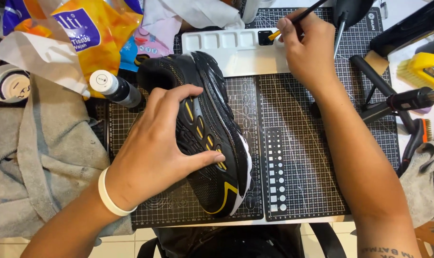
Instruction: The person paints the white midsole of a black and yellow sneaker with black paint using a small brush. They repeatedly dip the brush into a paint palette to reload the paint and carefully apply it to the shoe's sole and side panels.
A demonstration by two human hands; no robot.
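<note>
A black sneaker (212, 91) with yellow accents and a white sole edge lies on its side on a black gridded cutting mat (298, 157). My left hand (159, 143), with a white wristband, presses on the shoe's side, fingers spread over the yellow stripes. My right hand (307, 48) holds a thin black paintbrush (293, 21). The brush's yellow tip sits at a well of black paint in a white plastic palette (236, 52) behind the shoe.
A small dark bottle with a white cap (116, 88) lies left of the shoe. Grey cloth (40, 143) covers the left side. Colourful packets (87, 33) lie at the back left. A black stand (394, 100) and brushes (422, 69) are at the right.
</note>
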